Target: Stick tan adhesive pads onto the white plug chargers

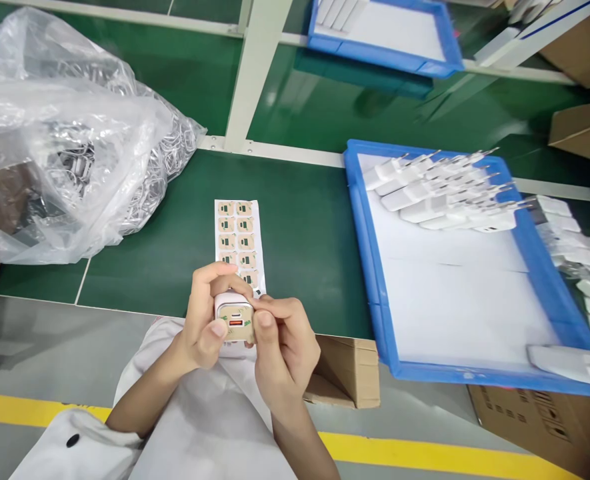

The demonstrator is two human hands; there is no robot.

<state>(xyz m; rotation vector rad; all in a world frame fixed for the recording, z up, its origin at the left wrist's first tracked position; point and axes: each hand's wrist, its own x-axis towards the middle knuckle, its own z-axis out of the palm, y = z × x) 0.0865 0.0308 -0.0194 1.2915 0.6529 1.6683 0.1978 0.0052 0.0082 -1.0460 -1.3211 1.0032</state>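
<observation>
Sticker sheet at 12 o'clock, blue tray 3ish; our left hand grips the USB charger, right hand pinches its edge.

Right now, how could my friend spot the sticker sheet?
On the green table, look between the big clear bag and the blue tray. Just past the left hand lies the narrow white sticker sheet. Unlike the tray's plain white paper, it carries tan stickers in two columns.

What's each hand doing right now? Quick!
Left hand: closed, holding the charger.
Right hand: closed in a pinch at the charger's right edge; what it grips cannot be told.
</observation>
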